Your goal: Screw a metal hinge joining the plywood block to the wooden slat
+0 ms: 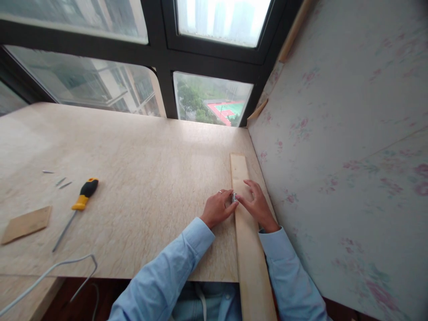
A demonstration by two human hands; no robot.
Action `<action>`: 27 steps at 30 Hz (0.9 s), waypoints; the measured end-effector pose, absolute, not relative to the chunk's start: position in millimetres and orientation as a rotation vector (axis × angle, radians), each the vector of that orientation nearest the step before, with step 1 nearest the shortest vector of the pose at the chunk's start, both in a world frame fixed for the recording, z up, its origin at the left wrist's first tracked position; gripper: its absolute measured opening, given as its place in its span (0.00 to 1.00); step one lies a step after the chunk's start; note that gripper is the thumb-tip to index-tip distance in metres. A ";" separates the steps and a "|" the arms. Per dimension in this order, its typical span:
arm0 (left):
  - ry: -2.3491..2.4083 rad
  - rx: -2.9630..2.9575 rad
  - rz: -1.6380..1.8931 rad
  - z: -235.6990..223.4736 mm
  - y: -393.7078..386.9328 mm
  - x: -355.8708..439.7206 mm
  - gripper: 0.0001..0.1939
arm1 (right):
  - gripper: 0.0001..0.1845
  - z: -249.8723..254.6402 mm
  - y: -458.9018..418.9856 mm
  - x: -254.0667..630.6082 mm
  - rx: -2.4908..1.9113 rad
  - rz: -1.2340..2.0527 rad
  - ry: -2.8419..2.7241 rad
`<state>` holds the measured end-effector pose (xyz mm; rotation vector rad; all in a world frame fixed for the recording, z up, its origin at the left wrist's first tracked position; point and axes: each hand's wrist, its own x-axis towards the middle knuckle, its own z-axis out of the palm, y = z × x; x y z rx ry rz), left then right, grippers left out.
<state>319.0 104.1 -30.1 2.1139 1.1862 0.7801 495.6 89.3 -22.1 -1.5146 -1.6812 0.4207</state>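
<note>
A long pale wooden strip lies along the right side of the marble-look table, next to the wall. My left hand and my right hand meet over the strip. Both pinch a small metal piece that rests on the strip's left edge. My left hand wears a ring, its fingers curled. My right hand's thumb and forefinger touch the metal piece while its other fingers lie spread on the wood.
A screwdriver with a yellow and black handle lies at the left, with a few small nails beyond it. A thin wooden offcut and a white cable sit near the front left edge. A floral-papered wall borders the right.
</note>
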 end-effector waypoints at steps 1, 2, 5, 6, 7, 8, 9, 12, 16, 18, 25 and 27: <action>1.181 2.083 0.807 -31.2 104.3 318.3 0.22 | 0.31 -25.2 86.4 494.4 -1.530 0.402 -1.687; 1.173 2.054 0.831 -32.4 104.6 317.5 0.22 | 0.33 -28.4 82.7 492.9 -1.549 0.383 -1.692; 1.129 2.003 0.856 -35.1 105.1 314.9 0.24 | 0.38 -36.4 68.9 488.1 -1.637 0.316 -1.714; 1.117 1.998 0.847 -35.4 105.2 314.2 0.24 | 0.39 -38.5 64.0 486.9 -1.675 0.300 -1.721; 1.109 1.995 0.833 -35.5 105.2 313.6 0.25 | 0.39 -40.3 59.4 486.0 -1.711 0.289 -1.726; 1.107 1.994 0.819 -35.3 105.2 313.3 0.26 | 0.40 -41.9 55.2 485.4 -1.743 0.282 -1.729; 1.109 1.992 0.807 -34.8 105.2 313.0 0.26 | 0.41 -43.4 51.5 484.9 -1.769 0.281 -1.733; 1.115 1.989 0.784 -32.5 105.2 312.8 0.26 | 0.46 -46.9 44.5 483.4 -1.816 0.284 -1.760; 1.097 2.011 0.759 -29.9 105.8 312.4 0.27 | 0.51 -46.8 43.2 479.1 -1.834 0.263 -1.825; 1.092 2.024 0.754 -29.7 106.1 312.1 0.28 | 0.51 -45.1 44.7 476.9 -1.843 0.245 -1.860; 1.064 2.038 0.755 -32.6 107.2 311.6 0.26 | 0.44 -42.2 47.5 479.1 -1.812 0.239 -1.937; 1.059 2.040 0.754 -33.4 107.7 311.5 0.25 | 0.42 -42.0 46.0 480.4 -1.799 0.245 -1.944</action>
